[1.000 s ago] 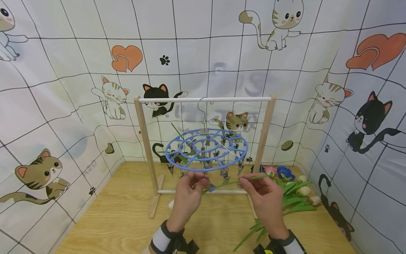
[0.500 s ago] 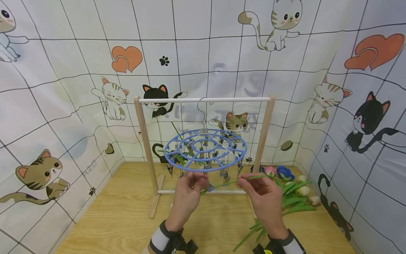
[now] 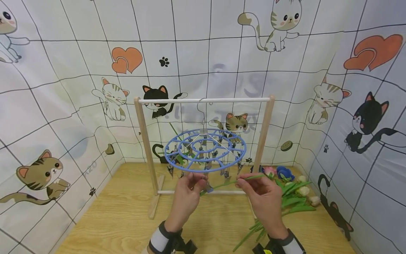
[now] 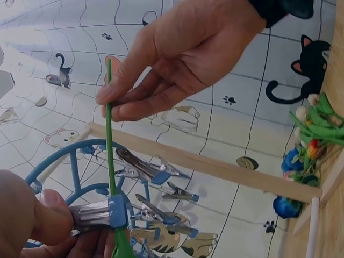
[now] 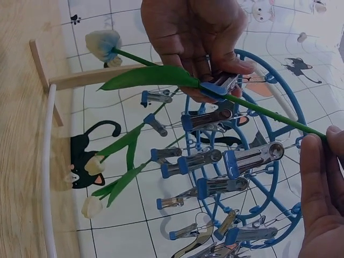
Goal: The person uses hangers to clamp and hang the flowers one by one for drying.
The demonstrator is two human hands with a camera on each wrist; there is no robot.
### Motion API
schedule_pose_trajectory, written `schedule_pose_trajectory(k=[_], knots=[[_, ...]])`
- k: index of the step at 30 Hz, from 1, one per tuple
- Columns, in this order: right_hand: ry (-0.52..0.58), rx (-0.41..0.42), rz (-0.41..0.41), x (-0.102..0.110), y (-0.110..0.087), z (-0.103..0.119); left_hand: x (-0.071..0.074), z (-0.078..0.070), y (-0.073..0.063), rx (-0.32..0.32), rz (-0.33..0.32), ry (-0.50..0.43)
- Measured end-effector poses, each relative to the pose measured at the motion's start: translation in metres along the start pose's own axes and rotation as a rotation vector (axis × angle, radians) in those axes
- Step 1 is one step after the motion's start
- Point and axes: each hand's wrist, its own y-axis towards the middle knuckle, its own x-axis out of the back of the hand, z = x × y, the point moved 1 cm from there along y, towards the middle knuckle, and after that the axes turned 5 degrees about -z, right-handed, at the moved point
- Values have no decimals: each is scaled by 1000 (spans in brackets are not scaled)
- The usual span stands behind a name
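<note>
My left hand (image 3: pixel 186 195) pinches a metal clip (image 4: pixel 97 215) with blue tips, below the front of the blue round hanger (image 3: pixel 205 150). The clip's tips lie across the green stem of a white-and-blue artificial tulip (image 5: pixel 103 45), beside its leaf (image 5: pixel 150 78); whether they grip it, I cannot tell. My right hand (image 3: pixel 264 197) holds the stem's far end between thumb and fingers, to the right of the clip. In the right wrist view, the flower head points left past my left hand. It is mostly hidden in the head view.
The hanger hangs by its hook from the white bar (image 3: pixel 234 100) of a wooden stand (image 3: pixel 265 134). Several clips (image 5: pixel 252 158) dangle from it, and white tulips (image 5: pixel 94 207) hang among them. More artificial flowers (image 3: pixel 302 190) lie on the table (image 3: pixel 111 211) at the right.
Both hands keep their hold on clip and stem. My right hand and the clip's blue tip have shifted very slightly left.
</note>
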Motion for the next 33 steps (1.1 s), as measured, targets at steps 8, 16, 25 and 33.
schedule_pose_trajectory(k=[8, 16, 25, 33], knots=[[27, 23, 22, 1, 1, 1, 1, 3, -1, -10, 75, -1], [-10, 12, 75, 3, -2, 1, 2, 9, 0, -38, 120, 9], [-42, 31, 149, 6, -7, -3, 7, 11, 1, -6, 110, -12], [-78, 8, 151, 12, -13, -11, 11, 13, 1, 9, 115, -57]])
